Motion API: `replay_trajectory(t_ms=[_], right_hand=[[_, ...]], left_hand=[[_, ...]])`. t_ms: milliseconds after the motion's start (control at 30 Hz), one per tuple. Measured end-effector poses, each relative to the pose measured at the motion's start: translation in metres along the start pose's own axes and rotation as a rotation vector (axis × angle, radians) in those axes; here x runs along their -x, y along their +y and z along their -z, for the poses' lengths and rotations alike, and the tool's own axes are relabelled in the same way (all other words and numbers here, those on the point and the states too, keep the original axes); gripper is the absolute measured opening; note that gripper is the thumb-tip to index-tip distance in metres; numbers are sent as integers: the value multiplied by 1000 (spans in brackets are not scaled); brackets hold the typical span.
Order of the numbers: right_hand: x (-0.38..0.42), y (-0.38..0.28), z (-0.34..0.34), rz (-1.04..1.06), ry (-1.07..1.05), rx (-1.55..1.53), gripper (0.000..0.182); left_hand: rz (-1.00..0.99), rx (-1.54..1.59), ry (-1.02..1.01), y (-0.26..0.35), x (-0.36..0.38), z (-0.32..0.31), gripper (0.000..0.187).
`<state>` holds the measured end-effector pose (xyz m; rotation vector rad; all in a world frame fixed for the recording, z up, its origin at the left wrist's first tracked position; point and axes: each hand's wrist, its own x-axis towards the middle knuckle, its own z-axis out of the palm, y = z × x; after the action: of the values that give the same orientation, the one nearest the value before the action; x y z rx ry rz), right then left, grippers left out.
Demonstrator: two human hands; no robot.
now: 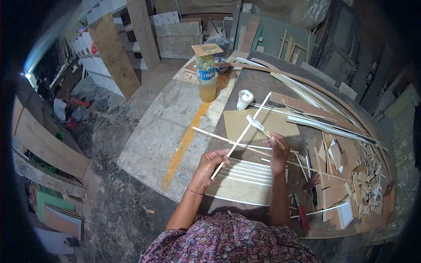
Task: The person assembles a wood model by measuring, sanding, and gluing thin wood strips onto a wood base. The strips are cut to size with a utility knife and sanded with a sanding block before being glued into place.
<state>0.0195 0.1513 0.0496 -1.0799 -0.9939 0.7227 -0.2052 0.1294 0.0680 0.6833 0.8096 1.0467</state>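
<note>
My left hand point(211, 164) pinches a thin pale wooden strip point(239, 139) near its lower end, and the strip slants up to the right. In my right hand point(279, 152) is a small brush point(265, 130) with white stuff on its bristles. The bristles lie at the strip's upper half and appear to touch it. Behind them stands a white cup point(244, 100) with white smears, beside a flat tan board point(233, 120). Below my hands lies a light panel point(239, 187) with several white strips set in rows across it.
A bottle of yellowish liquid point(207, 90) stands on the worktable point(153, 131), a wooden square on top. At right are long curved strips point(307, 81), a scrap pile point(368, 184) and a red-handled tool point(303, 218). A person point(61, 106) sits far left.
</note>
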Motion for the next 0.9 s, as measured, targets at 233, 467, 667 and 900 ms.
replay_trajectory(t_ms=[233, 467, 667, 900], right_hand=[[30, 3, -5, 2, -239, 5, 17], [28, 0, -12, 5, -150, -6, 16], [49, 0, -16, -26, -293, 62, 16], [44, -9, -16, -18, -230, 68, 15]], left_hand=[[8, 84, 73, -1, -2, -3, 15], [10, 48, 104, -2, 2, -4, 13], [35, 113, 132, 1, 3, -7, 13], [41, 258, -97, 1, 4, -4, 22]])
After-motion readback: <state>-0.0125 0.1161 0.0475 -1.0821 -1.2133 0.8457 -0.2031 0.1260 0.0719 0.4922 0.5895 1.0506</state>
